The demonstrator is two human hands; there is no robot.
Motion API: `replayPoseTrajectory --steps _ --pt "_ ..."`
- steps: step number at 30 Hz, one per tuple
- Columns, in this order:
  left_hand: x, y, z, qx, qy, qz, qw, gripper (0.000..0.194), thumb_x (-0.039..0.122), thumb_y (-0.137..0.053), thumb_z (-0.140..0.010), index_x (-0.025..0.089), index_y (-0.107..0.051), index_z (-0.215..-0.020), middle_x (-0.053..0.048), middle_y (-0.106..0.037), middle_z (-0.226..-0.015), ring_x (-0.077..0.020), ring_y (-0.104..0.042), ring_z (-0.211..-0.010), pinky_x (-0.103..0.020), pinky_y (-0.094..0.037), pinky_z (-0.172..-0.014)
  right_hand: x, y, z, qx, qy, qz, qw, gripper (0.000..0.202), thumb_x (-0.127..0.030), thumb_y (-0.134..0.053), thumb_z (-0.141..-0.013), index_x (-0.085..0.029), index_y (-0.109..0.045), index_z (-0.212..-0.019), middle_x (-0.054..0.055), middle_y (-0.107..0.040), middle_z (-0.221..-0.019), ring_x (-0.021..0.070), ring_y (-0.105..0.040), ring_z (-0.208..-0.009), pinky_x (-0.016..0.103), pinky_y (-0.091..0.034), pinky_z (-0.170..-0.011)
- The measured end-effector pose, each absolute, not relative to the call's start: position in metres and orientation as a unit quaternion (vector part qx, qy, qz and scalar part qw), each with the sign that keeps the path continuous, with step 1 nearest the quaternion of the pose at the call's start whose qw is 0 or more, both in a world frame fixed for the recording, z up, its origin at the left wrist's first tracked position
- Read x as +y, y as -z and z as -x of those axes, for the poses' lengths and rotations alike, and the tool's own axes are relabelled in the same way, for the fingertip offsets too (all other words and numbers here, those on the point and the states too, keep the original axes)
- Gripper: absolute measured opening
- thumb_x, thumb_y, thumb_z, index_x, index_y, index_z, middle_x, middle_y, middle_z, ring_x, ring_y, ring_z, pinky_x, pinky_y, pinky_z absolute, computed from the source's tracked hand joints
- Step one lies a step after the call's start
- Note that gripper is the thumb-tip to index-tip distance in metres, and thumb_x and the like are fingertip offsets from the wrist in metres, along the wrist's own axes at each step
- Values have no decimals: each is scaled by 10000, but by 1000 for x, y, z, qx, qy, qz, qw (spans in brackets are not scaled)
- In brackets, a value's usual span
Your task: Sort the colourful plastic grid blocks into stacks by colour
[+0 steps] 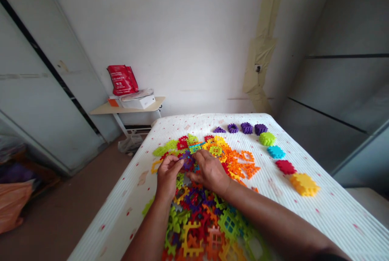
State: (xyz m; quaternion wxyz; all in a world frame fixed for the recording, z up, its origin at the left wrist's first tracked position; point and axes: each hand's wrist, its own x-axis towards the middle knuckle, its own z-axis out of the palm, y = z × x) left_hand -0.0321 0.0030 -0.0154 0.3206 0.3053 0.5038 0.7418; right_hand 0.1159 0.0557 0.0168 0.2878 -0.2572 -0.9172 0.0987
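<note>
A large heap of colourful plastic interlocking building pieces (pixel 194 212) lies on the bed-like surface in front of me. At the heap's left side my left hand (pixel 168 170) is closed in a pinch, thumb and forefinger at the edge of a purple interlocking piece (pixel 187 159). Just to the right, my right hand (pixel 210 168) reaches palm-down over the heap. Its thumb and fingers are apart, and the fingertips touch pieces there; no held piece shows. Orange pieces (pixel 235 163) lie beyond it, and lime-green pieces (pixel 165 147) sit at the far left.
Along the right run sorted stacks: purple (pixel 260 129), lime green (pixel 267 138), light blue (pixel 276 152), red (pixel 285 167) and yellow (pixel 304 184). The white spotted cover (pixel 127 208) drops off at the left. A small table (pixel 103 108) with a red bag (pixel 122 80) stands beyond.
</note>
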Motion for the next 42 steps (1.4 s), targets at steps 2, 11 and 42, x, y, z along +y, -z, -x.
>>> replayPoseTrajectory --steps 2,11,42 --pt "3 13 30 499 -745 -291 335 300 293 -760 -566 165 -525 -700 66 -500 -576 -61 -453 -523 -173 -375 -497 54 -18 -115 -920 -79 266 277 317 -395 -593 -803 -164 -523 -1007 100 -558 -978 224 -521 -930 352 -457 -793" --pt "4 8 29 503 -742 -266 355 352 307 -792 -488 161 -536 -680 55 -532 -563 -76 -482 -515 -195 -413 -495 58 -16 -114 -912 -63 292 280 327 -389 -594 -791 -173 -531 -1028 76 -568 -959 211 -534 -900 323 -458 -783" --pt "7 13 36 534 -735 -251 334 392 398 -781 -499 172 -606 -768 -46 -700 -737 -178 -630 -667 -271 -499 -586 265 -23 -240 -668 6 733 129 364 -373 -517 -830 -151 -619 -1099 136 -654 -1066 221 -628 -945 252 -428 -686"
